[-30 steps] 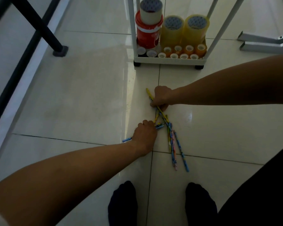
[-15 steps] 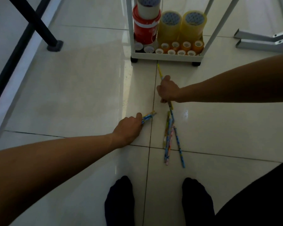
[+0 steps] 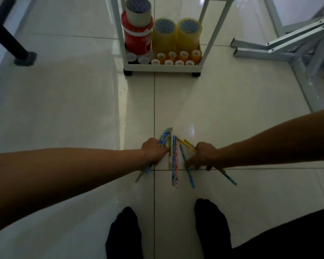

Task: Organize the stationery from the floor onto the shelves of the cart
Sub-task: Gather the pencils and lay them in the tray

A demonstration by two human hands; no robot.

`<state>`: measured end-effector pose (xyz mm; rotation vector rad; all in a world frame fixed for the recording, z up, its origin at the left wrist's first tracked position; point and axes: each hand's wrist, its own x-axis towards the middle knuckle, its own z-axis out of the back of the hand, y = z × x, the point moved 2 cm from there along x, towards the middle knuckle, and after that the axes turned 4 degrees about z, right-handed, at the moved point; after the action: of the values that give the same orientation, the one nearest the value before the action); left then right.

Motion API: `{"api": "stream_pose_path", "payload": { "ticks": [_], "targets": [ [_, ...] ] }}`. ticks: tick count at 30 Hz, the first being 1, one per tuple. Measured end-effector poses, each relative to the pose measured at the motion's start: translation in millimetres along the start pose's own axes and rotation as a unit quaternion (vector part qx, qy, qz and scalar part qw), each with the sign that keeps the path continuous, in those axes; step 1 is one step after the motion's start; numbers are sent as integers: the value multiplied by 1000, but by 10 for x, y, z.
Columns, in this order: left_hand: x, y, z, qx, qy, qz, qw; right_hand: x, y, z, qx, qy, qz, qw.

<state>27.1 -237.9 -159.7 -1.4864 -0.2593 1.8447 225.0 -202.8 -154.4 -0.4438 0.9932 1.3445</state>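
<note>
1. Since half a second ago: both hands drawn together low on the floor (image 3: 73,113), either side of the loose pencils; cart farther up the view.
2. Left hand (image 3: 153,152): fingers curled round a small bundle of blue-and-yellow pencils (image 3: 164,140), tips pointing toward the cart, tails jutting out below the wrist.
3. Right hand (image 3: 204,156): fingers curled over yellow and blue pencils (image 3: 187,143), fingertips touching the tile; blue tail (image 3: 229,179) protruding behind.
4. Between the hands: loose pencils (image 3: 174,161) lying roughly parallel on the floor, across a grout line.
5. White cart (image 3: 163,67): well apart, beyond the pencils; bottom shelf holding a red tape roll (image 3: 136,39), two yellow tape rolls (image 3: 176,35) and small rolls (image 3: 176,59).
6. Dark-socked feet (image 3: 123,234) near the bottom edge.
</note>
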Motion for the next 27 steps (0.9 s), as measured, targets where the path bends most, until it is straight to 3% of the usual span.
{"api": "stream_pose_path", "payload": {
  "ticks": [4,7,12,16,18,19,24,27],
  "targets": [
    [-43,12,-122,-28,56,8,998,64,191,-149,22,-9,15,1000],
    [-15,83,0,15,11,5,1000,154,388,-125,-4,-23,55,998],
    [41,278,326,12,-99,28,995,197,689,-9,-150,-39,178,972],
    [79,352,533,12,-137,24,990,126,753,-58,-384,-63,332,859],
    [109,354,590,22,-148,23,988,117,737,-97,-446,-64,392,802],
    [124,345,603,27,-153,21,988,120,728,-83,-453,-61,405,792],
    [207,209,554,29,-137,-5,990,201,694,59,-401,-51,391,827],
    [275,150,488,28,-133,-5,991,271,653,37,-333,-86,381,858]
  ]
}}
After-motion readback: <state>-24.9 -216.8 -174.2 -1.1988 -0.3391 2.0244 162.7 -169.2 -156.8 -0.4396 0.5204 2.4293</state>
